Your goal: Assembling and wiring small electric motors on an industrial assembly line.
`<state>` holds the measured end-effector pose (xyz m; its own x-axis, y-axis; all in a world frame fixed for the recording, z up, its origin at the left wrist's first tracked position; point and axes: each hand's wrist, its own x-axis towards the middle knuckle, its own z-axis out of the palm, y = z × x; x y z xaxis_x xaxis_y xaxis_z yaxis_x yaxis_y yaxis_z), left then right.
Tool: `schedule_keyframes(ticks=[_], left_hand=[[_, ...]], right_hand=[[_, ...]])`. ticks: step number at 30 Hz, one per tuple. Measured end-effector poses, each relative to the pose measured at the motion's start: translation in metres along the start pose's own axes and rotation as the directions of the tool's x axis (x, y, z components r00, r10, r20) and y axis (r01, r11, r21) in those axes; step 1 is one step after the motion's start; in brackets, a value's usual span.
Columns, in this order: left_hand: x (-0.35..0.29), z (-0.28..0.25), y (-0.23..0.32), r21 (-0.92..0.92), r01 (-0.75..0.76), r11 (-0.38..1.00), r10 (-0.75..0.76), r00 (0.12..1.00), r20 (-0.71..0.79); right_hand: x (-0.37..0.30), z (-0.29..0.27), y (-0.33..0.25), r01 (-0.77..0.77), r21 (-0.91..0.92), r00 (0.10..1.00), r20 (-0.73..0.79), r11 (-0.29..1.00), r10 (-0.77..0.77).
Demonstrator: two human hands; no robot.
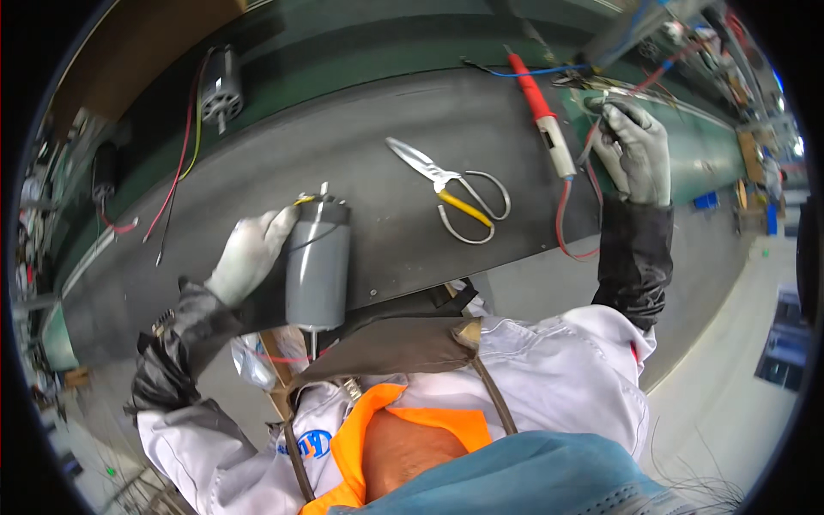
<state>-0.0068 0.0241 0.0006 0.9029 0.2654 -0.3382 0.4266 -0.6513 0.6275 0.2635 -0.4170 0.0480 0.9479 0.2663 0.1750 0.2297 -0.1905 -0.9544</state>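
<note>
A grey cylindrical electric motor (318, 275) lies at the table's near edge, with a shaft showing at each end. My left hand (253, 253), in a pale glove, is closed at the motor's far end, its fingertips by a short yellow wire (304, 200). Part of that grip is hidden. Far to the right, my gloved right hand (633, 146) is raised with its fingers pinched together near thin wires; what lies between them is too small to make out. A red and white soldering-iron-like tool (541, 116) with a red cord lies left of it.
Scissors (446, 184) with one yellow handle lie open mid-table. A second motor (221, 86) with red, yellow and black leads sits at the back left, and a darker motor (104, 172) further left. A blue cable (532, 72) and a grey post (622, 39) stand at the back right.
</note>
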Motion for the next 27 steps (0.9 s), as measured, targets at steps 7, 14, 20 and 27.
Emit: schedule_keyframes(ticks=[7, 14, 20, 27], left_hand=[[0.009, -0.035, 0.025, -0.103, 0.351, 0.931, -0.299, 0.893, 0.337], [-0.01, -0.058, 0.026, -0.231, 0.349, 0.908, -0.212, 0.861, 0.463], [-0.018, -0.05, 0.017, -0.4, 0.439, 0.804, -0.217, 0.844, 0.491], [-0.018, -0.016, 0.004, -0.64, 0.284, 0.714, -0.274, 0.955, 0.117]], right_hand=[[-0.052, 0.148, -0.014, -0.53, 0.455, 0.789, 0.574, 0.716, 0.22], [-0.139, 0.268, -0.019, -0.296, 0.435, 0.834, 0.551, 0.851, 0.008], [-0.14, 0.29, -0.014, 0.708, -0.082, 0.646, 0.477, 0.701, -0.596], [-0.138, 0.299, -0.039, 0.663, -0.177, 0.7, 0.492, 0.728, -0.518]])
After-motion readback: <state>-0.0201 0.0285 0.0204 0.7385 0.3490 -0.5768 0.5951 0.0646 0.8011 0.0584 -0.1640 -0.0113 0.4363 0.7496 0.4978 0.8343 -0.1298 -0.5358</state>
